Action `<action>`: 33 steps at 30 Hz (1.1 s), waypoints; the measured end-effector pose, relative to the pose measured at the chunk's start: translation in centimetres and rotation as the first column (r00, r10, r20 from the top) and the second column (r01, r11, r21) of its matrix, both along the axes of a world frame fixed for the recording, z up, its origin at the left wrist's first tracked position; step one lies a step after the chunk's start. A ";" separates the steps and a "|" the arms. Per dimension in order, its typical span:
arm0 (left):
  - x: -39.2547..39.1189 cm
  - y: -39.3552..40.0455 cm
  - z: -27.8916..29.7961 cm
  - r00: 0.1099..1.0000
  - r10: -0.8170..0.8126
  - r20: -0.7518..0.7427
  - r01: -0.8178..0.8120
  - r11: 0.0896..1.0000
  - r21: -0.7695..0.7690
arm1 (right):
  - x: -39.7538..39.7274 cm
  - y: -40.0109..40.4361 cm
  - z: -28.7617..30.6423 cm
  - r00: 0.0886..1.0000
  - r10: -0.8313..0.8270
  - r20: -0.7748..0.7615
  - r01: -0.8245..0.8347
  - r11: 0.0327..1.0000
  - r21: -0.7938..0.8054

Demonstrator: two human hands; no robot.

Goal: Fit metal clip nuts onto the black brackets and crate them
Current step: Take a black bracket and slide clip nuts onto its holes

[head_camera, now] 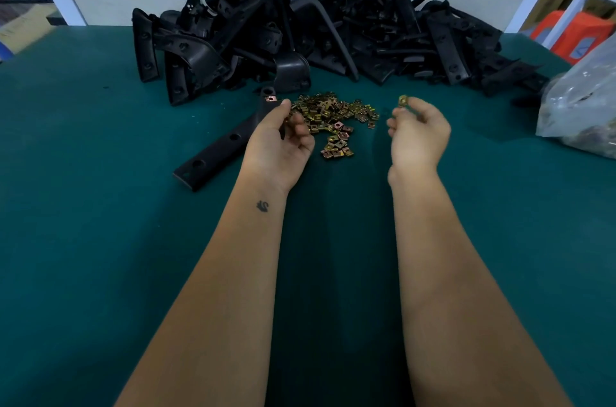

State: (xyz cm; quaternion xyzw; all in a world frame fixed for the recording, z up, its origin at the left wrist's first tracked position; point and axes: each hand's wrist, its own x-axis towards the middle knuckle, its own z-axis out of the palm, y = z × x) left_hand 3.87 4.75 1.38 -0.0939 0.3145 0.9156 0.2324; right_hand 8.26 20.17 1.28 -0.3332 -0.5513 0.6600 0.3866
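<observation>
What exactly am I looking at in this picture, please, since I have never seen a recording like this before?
There is no machine here: a person wears a camera on the head, which looks forward and down at their own two bare arms. It is the only view. They work at a green table. At the back lies a heap of black brackets, and in the middle a small pile of brass-coloured clip nuts. The left hand holds one long black bracket, which already carries a clip nut at its far end. The right hand pinches a single clip nut at its fingertips. A clear plastic bag sits at the right edge; its contents are hard to make out.
</observation>
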 end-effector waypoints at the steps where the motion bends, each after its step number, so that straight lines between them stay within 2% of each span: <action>1: 0.0 0.0 0.0 1.000 -0.011 -0.008 0.011 1.000 -0.017 | -0.1 0.0 -0.3 0.994 0.025 0.103 -0.036 0.994 0.105; 4: 0.1 0.1 0.1 0.999 -0.025 -0.028 0.023 0.998 -0.054 | -0.4 -0.7 -0.7 0.946 0.071 0.318 -0.191 0.911 0.366; 8: 0.1 0.1 0.1 0.998 -0.054 -0.038 0.053 0.998 -0.041 | -0.3 -1.5 -0.8 0.876 0.098 0.473 -0.378 0.749 0.544; 12: 0.0 0.0 0.0 0.991 -0.119 -0.068 0.116 0.992 -0.044 | -0.5 -1.9 -1.2 0.780 0.038 0.625 -0.530 0.572 0.627; 15: 0.1 -0.1 0.3 0.986 -0.139 -0.093 0.133 0.989 -0.064 | -0.7 -2.1 -1.2 0.761 -0.020 0.648 -0.544 0.525 0.655; 23: 0.1 -0.3 0.4 0.994 -0.110 0.021 0.108 0.992 0.066 | -0.4 -2.4 -0.9 0.811 0.025 0.584 -0.477 0.608 0.635; 25: 0.2 -0.2 0.5 0.997 -0.078 0.015 0.078 0.996 0.047 | -0.4 -2.5 -0.5 0.870 0.136 0.474 -0.420 0.708 0.568; 27: 0.3 -0.1 0.6 0.999 -0.047 -0.022 0.047 0.999 -0.003 | -0.3 -2.9 0.1 0.911 0.300 0.282 -0.398 0.819 0.414; 29: 0.4 0.1 0.6 0.997 -0.044 -0.058 0.043 0.999 -0.026 | -0.3 -3.3 0.6 0.904 0.404 0.136 -0.427 0.851 0.306; 31: 0.4 0.1 0.6 0.995 -0.053 -0.089 0.051 0.998 -0.020 | -0.3 -3.7 0.7 0.895 0.439 0.076 -0.443 0.855 0.271; 33: 0.3 0.0 0.5 0.992 -0.056 -0.109 0.055 0.998 -0.015 | -0.4 -3.8 0.7 0.924 0.381 0.022 -0.375 0.896 0.239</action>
